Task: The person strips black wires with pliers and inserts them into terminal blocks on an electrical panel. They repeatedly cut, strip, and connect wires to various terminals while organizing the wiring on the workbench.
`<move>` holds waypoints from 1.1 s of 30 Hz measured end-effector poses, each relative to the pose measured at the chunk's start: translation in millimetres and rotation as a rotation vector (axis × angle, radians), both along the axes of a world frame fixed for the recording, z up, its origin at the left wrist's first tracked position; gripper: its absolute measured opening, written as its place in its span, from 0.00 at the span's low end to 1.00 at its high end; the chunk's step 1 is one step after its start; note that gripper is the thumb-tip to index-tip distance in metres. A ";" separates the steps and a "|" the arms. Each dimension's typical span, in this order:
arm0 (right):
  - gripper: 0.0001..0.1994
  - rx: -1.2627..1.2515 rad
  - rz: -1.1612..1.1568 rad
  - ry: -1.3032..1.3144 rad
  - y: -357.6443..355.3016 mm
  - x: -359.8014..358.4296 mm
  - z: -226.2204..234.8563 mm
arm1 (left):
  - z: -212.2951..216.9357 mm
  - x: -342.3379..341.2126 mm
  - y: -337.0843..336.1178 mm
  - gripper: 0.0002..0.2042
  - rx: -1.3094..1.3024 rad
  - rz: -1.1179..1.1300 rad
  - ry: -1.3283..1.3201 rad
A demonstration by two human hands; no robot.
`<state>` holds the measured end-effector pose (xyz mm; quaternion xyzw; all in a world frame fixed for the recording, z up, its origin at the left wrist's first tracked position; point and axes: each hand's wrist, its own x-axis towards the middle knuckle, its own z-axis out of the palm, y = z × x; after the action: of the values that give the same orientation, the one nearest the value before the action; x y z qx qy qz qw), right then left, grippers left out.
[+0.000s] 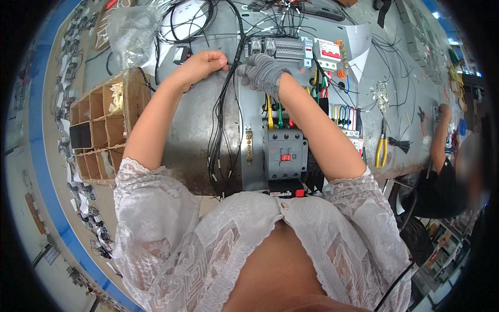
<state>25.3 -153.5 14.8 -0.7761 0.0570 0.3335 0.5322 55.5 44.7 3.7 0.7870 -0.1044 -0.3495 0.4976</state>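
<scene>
My left hand (202, 63) is bare and pinches a thin black wire (232, 66) near the top of a bundle of black wires (217, 140) that hangs down over a grey metal panel (195, 140). My right hand (262, 72), in a grey knit glove, grips the same wire just below a row of white terminal blocks and relays (280, 49). Lower on the panel sits a grey contactor (284, 153) with a red button. Yellow, green and red wires (275, 112) run into its top.
A cardboard box with compartments (101, 125) stands at the left. Yellow-handled pliers (381, 148) and loose wires lie on the bench at the right. Another person (447, 156) in black works at the far right. A clear plastic bag (132, 31) lies at the upper left.
</scene>
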 end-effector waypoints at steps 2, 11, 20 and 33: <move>0.13 -0.099 0.106 -0.100 -1.3 1.5 0.4 | -5.3 5.1 -1.3 0.09 0.101 0.011 -0.085; 0.12 -0.119 0.113 -0.204 -1.3 1.2 -18.0 | -6.9 -21.6 -7.0 0.06 0.154 0.049 -0.521; 0.13 -0.311 0.198 -0.431 0.8 -0.1 -25.2 | -3.8 -33.2 -13.2 0.10 0.235 -0.162 -0.783; 0.13 -0.295 0.217 -0.397 -0.6 1.1 -21.8 | -8.6 -32.0 -16.9 0.07 -0.318 0.013 0.092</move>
<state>26.4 -154.1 -7.0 -0.8971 -0.0837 0.2180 0.3751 23.5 27.8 -4.9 0.6821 -0.1304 -0.3609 0.6226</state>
